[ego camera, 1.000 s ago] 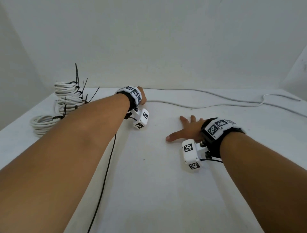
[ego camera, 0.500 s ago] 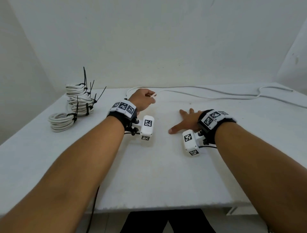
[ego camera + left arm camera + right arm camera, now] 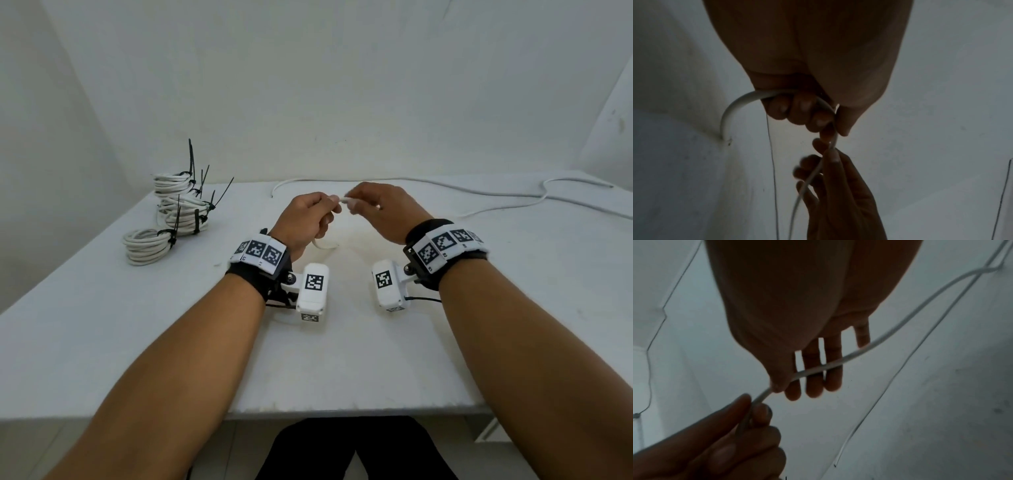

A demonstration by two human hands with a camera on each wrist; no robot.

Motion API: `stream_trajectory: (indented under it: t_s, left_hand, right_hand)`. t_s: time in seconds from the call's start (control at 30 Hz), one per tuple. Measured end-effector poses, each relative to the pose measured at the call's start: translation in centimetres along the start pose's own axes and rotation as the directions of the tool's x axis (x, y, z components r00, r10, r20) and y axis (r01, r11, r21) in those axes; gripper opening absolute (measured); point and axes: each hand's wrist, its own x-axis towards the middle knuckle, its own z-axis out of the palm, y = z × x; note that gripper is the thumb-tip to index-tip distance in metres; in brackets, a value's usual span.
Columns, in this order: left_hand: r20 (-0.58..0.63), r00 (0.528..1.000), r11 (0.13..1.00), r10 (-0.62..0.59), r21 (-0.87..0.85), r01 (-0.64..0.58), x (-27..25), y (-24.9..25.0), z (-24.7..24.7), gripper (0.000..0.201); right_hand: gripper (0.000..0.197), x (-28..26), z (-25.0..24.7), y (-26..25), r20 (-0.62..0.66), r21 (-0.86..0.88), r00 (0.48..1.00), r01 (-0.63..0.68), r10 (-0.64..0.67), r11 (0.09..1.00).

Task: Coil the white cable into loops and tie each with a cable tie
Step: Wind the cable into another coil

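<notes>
Both hands were up over the middle of the white desk (image 3: 342, 359). The left hand (image 3: 305, 219) had its fingers curled round the white cable (image 3: 445, 186) near its end, and a short bit of cable hung down under that hand. The right hand (image 3: 383, 209) pinched the same cable with thumb and first finger, just beside the left hand; its other fingers (image 3: 833, 369) were straight and spread a little, as the right wrist view showed.

From the hands, the cable ran off to about 2 o'clock and lay loose along the back of the desk. No loop looked made in it yet.

At about 10 o'clock sat the finished coils (image 3: 178, 205), piled up, each tied with a black cable tie (image 3: 197, 221). So some of the job looked done. This cable, I think, was only being started: it needed coiling and then a tie.
</notes>
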Motion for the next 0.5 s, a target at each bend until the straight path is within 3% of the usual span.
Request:
stream_trajectory:
  t_s: [0.13,0.3,0.4,0.5]
  left_hand:
    - [0.073,0.996,0.995,-0.05,-0.087,0.056,-0.4,-0.4,-0.2,0.035]
    - [0.217,0.972,0.959,-0.089,-0.245,0.142,-1.4,0.2,-0.2,0.033]
    - [0.297,0.951,0.898,-0.083,-0.391,0.201,-2.1,1.2,0.0,0.027]
    - [0.327,0.945,0.855,-0.022,-0.484,0.188,-2.8,1.9,0.3,0.024]
  right_hand:
    - [0.012,0.5,-0.6,0.7,-0.168,0.099,0.986,0.003,0.014,0.995]
    - [0.015,1.2,-0.7,1.9,-0.329,0.192,0.934,-0.078,0.139,0.978]
    - [0.019,1.2,-0.1,2.2,-0.303,0.172,0.939,-0.116,0.165,0.978]
    - [0.024,1.1,0.4,2.1,-0.188,0.102,0.969,-0.142,0.159,0.985]
